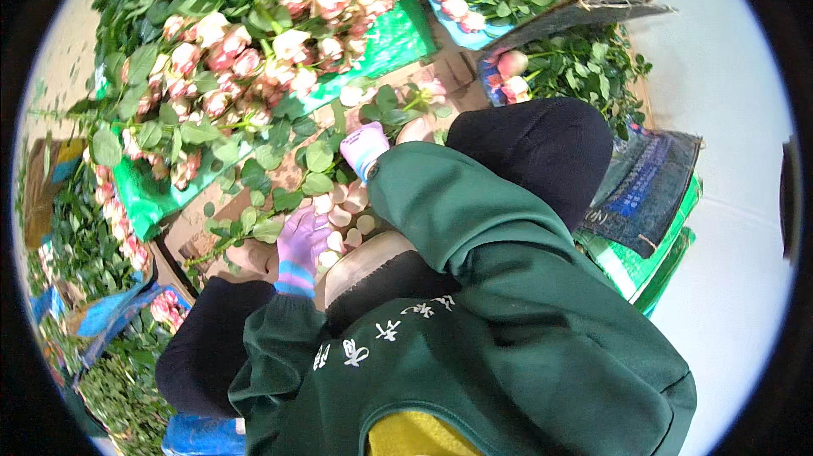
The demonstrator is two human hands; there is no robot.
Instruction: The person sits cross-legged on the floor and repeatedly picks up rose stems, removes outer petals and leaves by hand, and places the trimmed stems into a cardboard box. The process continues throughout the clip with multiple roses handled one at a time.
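My left hand [301,239], in a purple knit glove with a blue-striped cuff, lies low in front of me beside loose pale pink rose petals [341,217]. Its fingers stretch toward the petals; whether they pinch a stem is unclear. Farther forward, my right hand [364,143], gloved alike, is bent at the wrist next to leafy rose stems [317,157]. Its fingertips are hidden, so any grip cannot be made out. Just beyond it lies a pink rose [433,90] with green leaves, and a paler bloom [357,95] is to its left.
A large heap of pink-and-cream roses [244,65] lies on green plastic wrap [400,27] ahead. More roses [454,6] rest on a blue sheet. Bundled roses [120,221] flank the left. Cardboard [454,75] covers the floor. Folded green and dark sacks [645,195] lie right of my knee.
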